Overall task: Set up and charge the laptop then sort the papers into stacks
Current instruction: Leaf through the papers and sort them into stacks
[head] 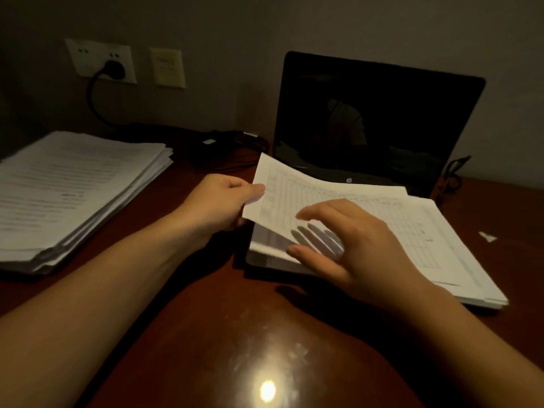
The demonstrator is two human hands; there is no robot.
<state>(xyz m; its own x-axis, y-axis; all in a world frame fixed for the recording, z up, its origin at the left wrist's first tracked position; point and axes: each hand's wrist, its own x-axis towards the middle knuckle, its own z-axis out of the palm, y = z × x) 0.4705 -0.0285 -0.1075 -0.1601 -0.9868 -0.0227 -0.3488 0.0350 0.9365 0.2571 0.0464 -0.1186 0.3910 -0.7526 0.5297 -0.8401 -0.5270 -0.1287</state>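
A black laptop point(376, 119) stands open with a dark screen at the back of the desk. A stack of gridded papers point(435, 245) lies over its keyboard area. My left hand point(217, 201) pinches the left edge of the top sheet point(294, 195) and lifts it off the stack. Just above the stack's near left corner hovers my right hand point(347, 245), its fingers spread and holding nothing. A second, thick stack of text pages point(73, 189) lies at the left. A black plug point(113, 69) sits in the wall socket point(101, 60), and its cable runs down toward the desk.
The brown wooden desk point(235, 334) reflects a bright light spot near its front. Coiled black cables point(232, 148) lie behind, left of the laptop. A second wall plate point(167, 67) is right of the socket. A small paper scrap point(487, 236) lies at the right.
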